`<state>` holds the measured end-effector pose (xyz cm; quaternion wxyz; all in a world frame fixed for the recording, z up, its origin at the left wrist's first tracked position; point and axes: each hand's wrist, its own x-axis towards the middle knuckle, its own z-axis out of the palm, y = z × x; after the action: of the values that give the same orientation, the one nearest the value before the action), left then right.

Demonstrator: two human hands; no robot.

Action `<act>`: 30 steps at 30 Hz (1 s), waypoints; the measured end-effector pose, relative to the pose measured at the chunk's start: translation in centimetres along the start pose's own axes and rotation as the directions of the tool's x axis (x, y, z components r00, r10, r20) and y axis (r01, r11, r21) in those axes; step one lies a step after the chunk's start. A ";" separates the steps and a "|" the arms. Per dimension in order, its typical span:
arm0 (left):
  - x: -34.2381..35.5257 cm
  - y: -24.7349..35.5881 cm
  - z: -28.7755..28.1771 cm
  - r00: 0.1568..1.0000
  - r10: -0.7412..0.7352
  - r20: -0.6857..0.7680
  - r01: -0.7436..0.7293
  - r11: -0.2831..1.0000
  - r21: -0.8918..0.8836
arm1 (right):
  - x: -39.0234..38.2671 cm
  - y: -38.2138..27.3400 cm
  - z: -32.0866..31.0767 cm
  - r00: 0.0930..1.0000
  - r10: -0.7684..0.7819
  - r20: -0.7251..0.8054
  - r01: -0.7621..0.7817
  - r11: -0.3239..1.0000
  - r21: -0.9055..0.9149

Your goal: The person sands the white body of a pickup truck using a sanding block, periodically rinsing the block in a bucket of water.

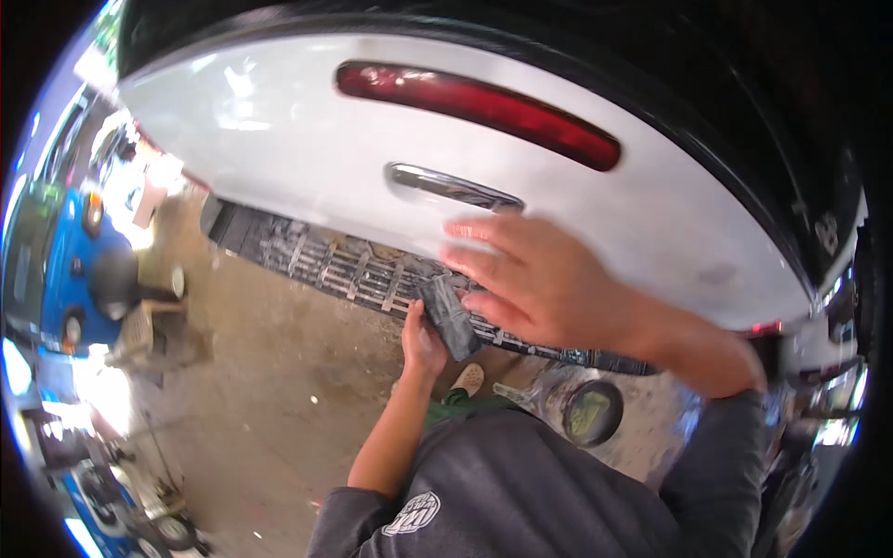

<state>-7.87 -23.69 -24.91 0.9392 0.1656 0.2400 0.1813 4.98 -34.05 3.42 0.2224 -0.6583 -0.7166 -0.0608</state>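
In the head view, my left hand (420,342) grips a dark grey, dusty rectangular block (448,316) below a white vehicle's rear door (233,139). My right hand (530,279), slightly blurred, is raised just right of and above the block with its fingers outstretched and apart; whether a fingertip touches the block I cannot tell. Above the hands are a chrome handle (454,186) and a long red light (476,113). A black slatted bumper step (316,265), marked with pale dust, runs behind the block.
A blue vehicle (51,260) stands at the far left, with wheeled equipment (163,530) at the lower left. A round black pan (593,411) lies on the stained concrete floor (270,391) at lower right. The vehicle's body fills the upper part of the view.
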 end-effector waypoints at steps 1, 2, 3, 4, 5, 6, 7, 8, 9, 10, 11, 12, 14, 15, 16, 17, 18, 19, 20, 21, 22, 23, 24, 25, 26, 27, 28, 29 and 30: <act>-0.5 0.1 1.1 0.997 -0.019 0.075 0.020 1.000 -0.012 | -3.5 -0.1 2.9 0.982 0.184 -0.035 -0.181 0.980 0.078; -1.0 0.4 1.8 0.989 -0.033 0.145 0.037 0.999 -0.025 | -7.0 -0.1 6.6 0.909 0.414 -0.038 -0.396 0.890 0.227; -1.2 0.5 1.6 0.978 -0.082 0.189 0.089 0.996 -0.028 | -10.5 -0.1 11.0 0.798 0.602 -0.034 -0.566 0.766 0.304; -1.4 1.1 1.6 0.972 -0.111 0.207 0.112 0.994 0.006 | -12.1 -0.7 14.4 0.687 0.723 0.077 -0.662 0.579 0.475; -1.8 1.3 1.4 0.978 -0.057 0.201 0.039 0.995 0.093 | -13.9 -1.6 18.4 0.486 0.829 0.277 -0.763 0.247 0.598; -2.0 1.7 1.1 0.979 0.007 0.206 -0.044 0.983 0.177 | -14.2 -2.8 21.2 0.423 0.814 0.397 -0.653 -0.030 0.757; -2.2 2.3 0.5 0.976 0.000 0.219 -0.049 0.974 0.220 | -14.0 -3.7 23.0 0.406 0.761 0.505 -0.468 -0.301 0.831; -2.1 1.9 -0.3 0.969 -0.052 0.240 -0.010 0.968 0.253 | -14.3 -4.7 23.5 0.377 0.792 0.481 -0.433 -0.308 0.847; -1.6 1.5 -1.4 0.997 -0.006 0.077 -0.021 0.939 0.344 | -14.5 -5.4 23.7 0.362 0.784 0.504 -0.351 -0.386 0.853; -1.4 1.0 -2.0 0.995 0.064 -0.078 -0.024 0.901 0.434 | -15.1 -5.9 24.1 0.353 0.774 0.526 -0.267 -0.456 0.849; -1.7 0.5 -1.7 0.978 0.062 -0.197 0.067 0.806 0.588 | -16.8 -5.8 25.5 0.299 0.857 0.420 -0.290 -0.338 0.895; -1.5 -0.1 -2.4 0.985 0.015 -0.172 0.093 0.792 0.603 | -19.3 -5.9 26.5 0.255 0.883 0.395 -0.268 -0.328 0.906; -0.9 1.5 -5.2 1.000 0.004 -0.010 0.003 0.778 0.629 | -20.9 -6.7 26.7 0.299 0.911 0.283 -0.581 -0.061 0.811; -0.9 2.6 -6.0 0.999 0.033 0.040 -0.051 0.791 0.610 | -21.4 -7.4 26.4 0.201 0.917 0.344 -0.689 -0.118 0.716; -1.2 2.7 -6.0 0.998 -0.003 0.057 -0.033 0.786 0.617 | -23.5 -8.0 27.0 0.168 0.930 0.327 -0.682 -0.130 0.720; -1.4 2.6 -5.8 0.997 -0.012 0.073 -0.036 0.787 0.616 | -26.2 -8.2 28.2 -0.005 0.934 0.356 -0.619 -0.283 0.733; -1.6 2.8 -5.6 0.996 -0.011 0.086 -0.044 0.787 0.615 | -27.9 -8.3 29.4 -0.164 0.905 0.393 -0.525 -0.417 0.742; -1.9 3.3 -5.3 0.996 -0.012 0.090 -0.048 0.767 0.640 | -28.5 -8.1 30.0 -0.179 0.905 0.385 -0.509 -0.420 0.751; -2.0 3.9 -5.6 0.995 -0.025 0.099 -0.045 0.760 0.649 | -28.9 -7.4 29.9 -0.257 0.905 0.338 -0.392 -0.417 0.820; -2.1 4.6 -5.8 0.993 -0.047 0.109 -0.038 0.746 0.665 | -29.3 -6.5 29.8 -0.338 0.893 0.298 -0.269 -0.395 0.878; -2.5 5.0 -5.9 0.990 -0.073 0.120 -0.029 0.731 0.682 | -29.6 -5.3 29.7 -0.344 0.901 0.265 -0.177 -0.339 0.924; -3.1 4.6 -5.8 0.987 -0.100 0.128 -0.017 0.722 0.691 | -30.1 -4.2 29.6 -0.363 0.903 0.228 -0.085 -0.276 0.957; -3.8 3.7 -5.4 0.983 -0.138 0.119 0.021 0.735 0.678 | -31.4 -3.4 30.0 -0.400 0.891 0.216 -0.072 -0.266 0.961; -4.5 2.6 -5.0 0.977 -0.181 0.112 0.062 0.745 0.664 | -32.9 -2.7 30.3 -0.451 0.885 0.110 -0.280 -0.258 0.925; -5.0 2.3 -5.2 0.972 -0.202 0.120 0.069 0.733 0.677 | -33.0 -2.2 30.5 -0.464 0.886 0.015 -0.469 -0.260 0.844; -5.7 1.7 -5.4 0.963 -0.244 0.112 0.107 0.733 0.672 | -33.6 -2.7 30.9 -0.489 0.872 0.011 -0.454 -0.265 0.851; -6.2 1.8 -5.7 0.959 -0.265 0.103 0.131 0.732 0.669 | -32.9 -3.1 31.4 -0.458 0.888 -0.032 -0.564 -0.263 0.783; -6.8 1.4 -5.7 0.956 -0.275 0.105 0.133 0.723 0.678 | -32.9 -3.8 31.9 -0.425 0.903 -0.071 -0.669 -0.261 0.696; -7.4 0.8 -5.7 0.946 -0.311 0.097 0.172 0.731 0.660 | -33.3 -5.0 32.5 -0.439 0.896 -0.069 -0.659 -0.269 0.702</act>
<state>-17.07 -24.79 -26.46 0.8597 0.4620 0.2110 -0.0540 -6.50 -52.86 -37.87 0.5165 -0.8269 0.2182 0.0434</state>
